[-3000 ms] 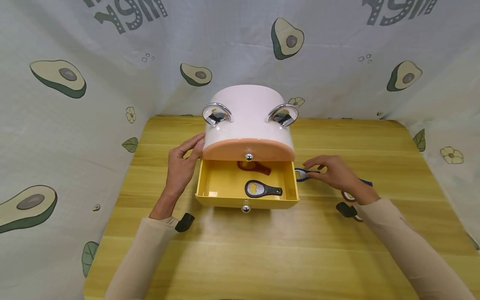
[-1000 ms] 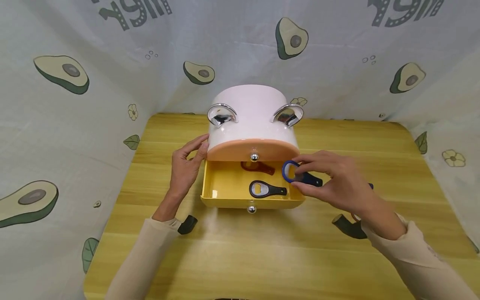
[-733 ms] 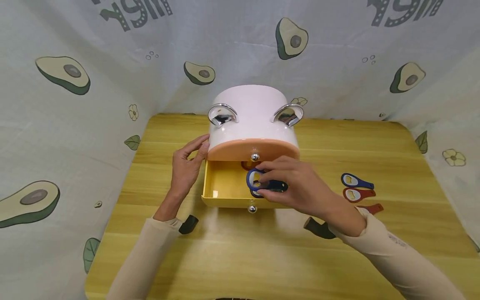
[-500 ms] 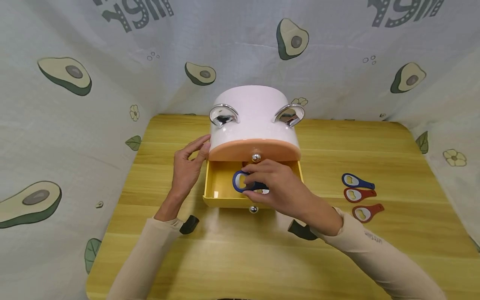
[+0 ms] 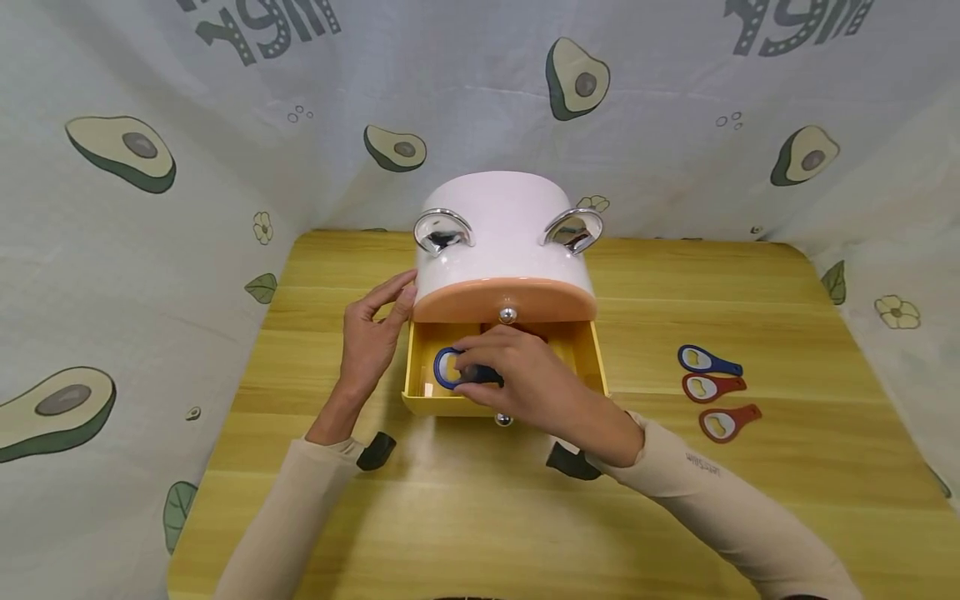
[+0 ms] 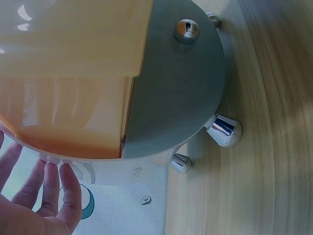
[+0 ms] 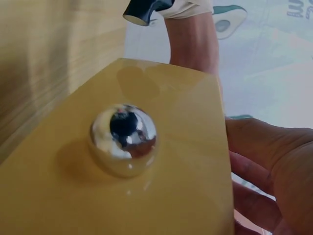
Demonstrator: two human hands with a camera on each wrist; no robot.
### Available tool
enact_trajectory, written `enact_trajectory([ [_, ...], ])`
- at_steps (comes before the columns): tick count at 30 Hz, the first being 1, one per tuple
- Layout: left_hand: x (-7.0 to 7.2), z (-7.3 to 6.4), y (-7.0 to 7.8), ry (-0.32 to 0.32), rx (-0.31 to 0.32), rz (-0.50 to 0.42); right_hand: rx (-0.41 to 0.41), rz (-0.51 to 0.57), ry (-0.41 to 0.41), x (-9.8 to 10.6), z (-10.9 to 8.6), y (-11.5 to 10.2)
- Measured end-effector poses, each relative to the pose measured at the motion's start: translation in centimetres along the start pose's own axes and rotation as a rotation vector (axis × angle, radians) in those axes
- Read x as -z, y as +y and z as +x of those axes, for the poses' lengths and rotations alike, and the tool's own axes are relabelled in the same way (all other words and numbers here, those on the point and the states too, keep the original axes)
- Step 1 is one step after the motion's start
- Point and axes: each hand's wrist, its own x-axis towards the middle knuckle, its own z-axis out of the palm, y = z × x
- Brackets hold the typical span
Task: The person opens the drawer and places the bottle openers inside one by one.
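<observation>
A white rounded cabinet [image 5: 495,225] with an orange upper drawer [image 5: 457,304] stands on the table; its yellow lower drawer [image 5: 450,407] is pulled out. My right hand [image 5: 532,375] reaches into that drawer and pinches a blue-rimmed bottle opener [image 5: 446,367] by its handle, the round end towards the drawer's left side. The hand hides most of what else lies inside. My left hand [image 5: 367,337] rests its extended fingers against the cabinet's left side, also visible in the left wrist view as fingertips [image 6: 67,171] on the cabinet. The right wrist view shows the drawer's silver knob [image 7: 124,139].
To the right on the wooden table [image 5: 637,517] lie a blue bottle opener [image 5: 708,361] and two red ones, the nearer red bottle opener [image 5: 727,423] slightly apart. Two shiny silver ears [image 5: 573,229] stick up from the cabinet. A printed curtain [image 5: 480,100] surrounds the table.
My right hand has taken the blue bottle opener from the table beside the drawer and carried it left into the drawer, over the black one. My left hand has stayed at the cabinet's side.
</observation>
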Motion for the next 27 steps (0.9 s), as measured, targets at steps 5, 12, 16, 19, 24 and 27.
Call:
enact_trajectory([
  [5,0.0,0.0,0.0,0.003,0.013,0.001,0.003,0.028,0.007,-0.3,-0.1,0.1],
  [12,0.0,-0.1,0.1,0.001,0.013,0.002,0.078,0.084,0.154,1.4,-2.6,1.2],
  [16,0.0,0.0,0.0,0.0,0.013,0.003,0.048,0.063,0.254,3.7,-5.8,3.0],
  [19,0.2,0.0,0.0,0.0,0.008,0.004,-0.037,-0.007,0.31,5.5,-8.2,4.6],
  [24,0.1,0.0,-0.1,-0.001,0.012,0.007,-0.153,-0.118,0.336,7.2,-11.5,6.9],
  [27,0.0,0.0,-0.1,-0.004,0.017,0.004,-0.183,-0.146,0.325,7.5,-12.9,8.2],
])
